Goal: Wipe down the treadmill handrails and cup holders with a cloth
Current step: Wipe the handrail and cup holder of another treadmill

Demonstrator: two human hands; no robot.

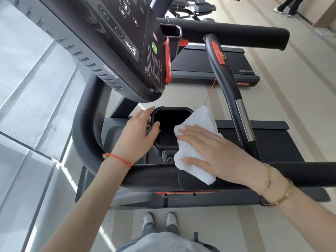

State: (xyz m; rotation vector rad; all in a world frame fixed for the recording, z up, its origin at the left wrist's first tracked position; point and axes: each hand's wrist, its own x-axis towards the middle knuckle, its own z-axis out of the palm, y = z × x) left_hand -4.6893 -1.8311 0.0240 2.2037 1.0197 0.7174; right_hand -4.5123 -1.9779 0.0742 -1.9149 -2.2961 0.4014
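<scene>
A black cup holder (164, 113) hangs under the treadmill console, in the middle of the view. My left hand (138, 131) grips its left rim, thumb curled over the edge. A folded white cloth (200, 120) lies against the holder's right side. My right hand (214, 148) presses flat on the cloth, fingers straight. The near black handrail (145, 177) runs across below both hands. A curved inner handrail (227, 79) with a red panel rises at the right. A second cup holder (171, 34) sits on the console's far side.
The console (116, 42) overhangs the cup holder from the upper left. A red safety cord (211, 91) hangs near the cloth. Another treadmill's padded rail (236, 36) lies beyond. A person's legs (289, 6) stand at the far top right. My shoes (160, 220) are on the floor.
</scene>
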